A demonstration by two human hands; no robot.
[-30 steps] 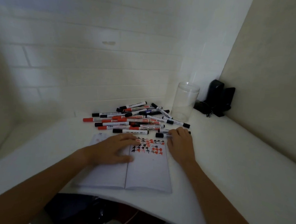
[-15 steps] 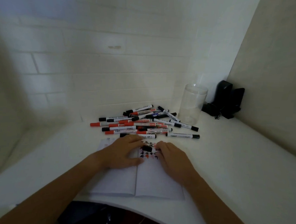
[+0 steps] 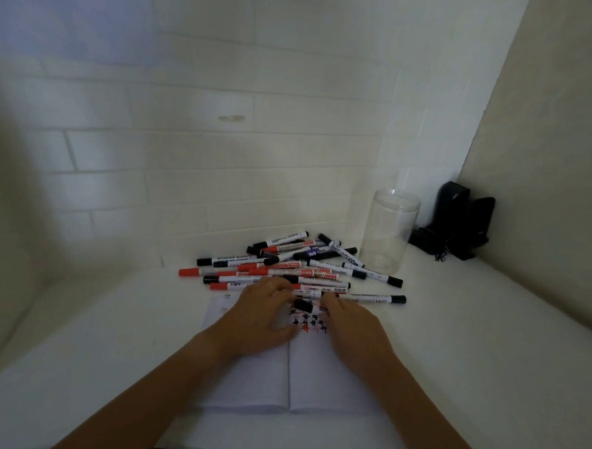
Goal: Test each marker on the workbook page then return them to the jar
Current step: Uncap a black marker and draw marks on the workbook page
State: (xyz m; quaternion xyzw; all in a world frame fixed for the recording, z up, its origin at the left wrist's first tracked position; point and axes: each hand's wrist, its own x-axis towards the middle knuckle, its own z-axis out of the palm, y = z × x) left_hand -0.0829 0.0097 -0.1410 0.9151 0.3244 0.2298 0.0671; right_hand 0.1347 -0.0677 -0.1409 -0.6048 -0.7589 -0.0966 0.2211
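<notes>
Gripping a black-capped marker [image 3: 305, 305] between both hands, left hand [image 3: 260, 320] and right hand [image 3: 352, 325], over the workbook [image 3: 314, 373], the person is seemingly uncapping it before testing, the jar [image 3: 388, 229] standing beyond.

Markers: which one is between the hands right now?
The black-capped marker held over the workbook, between the left hand and the right hand. The others lie in the pile behind.
</notes>
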